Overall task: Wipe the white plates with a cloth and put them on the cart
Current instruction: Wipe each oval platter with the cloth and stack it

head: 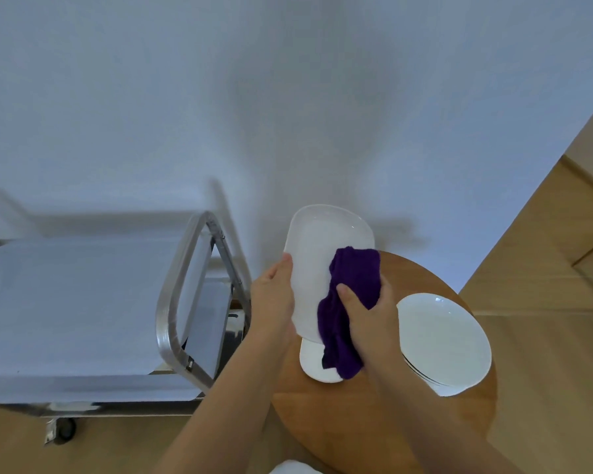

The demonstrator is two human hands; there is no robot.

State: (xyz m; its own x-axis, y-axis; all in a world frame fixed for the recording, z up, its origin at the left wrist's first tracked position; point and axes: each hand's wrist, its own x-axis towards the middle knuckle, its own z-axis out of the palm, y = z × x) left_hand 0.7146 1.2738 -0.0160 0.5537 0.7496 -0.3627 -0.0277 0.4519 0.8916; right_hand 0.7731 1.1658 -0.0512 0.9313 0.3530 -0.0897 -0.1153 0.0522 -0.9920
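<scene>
A pale wall (288, 97) fills the upper part of the view from above. At the left stands a metal cart (172, 302) with a flat top draped in white cloth and a looped steel handle on its near right end; one small wheel shows at the bottom left. Right of the cart is a round wooden counter (374, 422), set on a light wood floor (545, 268).

A person holds an oblong white plate (319, 254) tilted up over the counter's far left part. The left hand (274, 299) grips the plate's left edge, thumb on the front face, the other fingers hidden behind it. The right hand (370, 319) has its fingers curled around a bunched purple cloth (350, 302), pressing it against the plate's right half; the cloth's loose end hangs down below the hand.

On the counter's right side sits a stack of round white plates (445, 340), well apart from the cart. Directly under the raised plate, another white plate (312, 364) lies flat on the counter, partly covered by the hanging cloth.
</scene>
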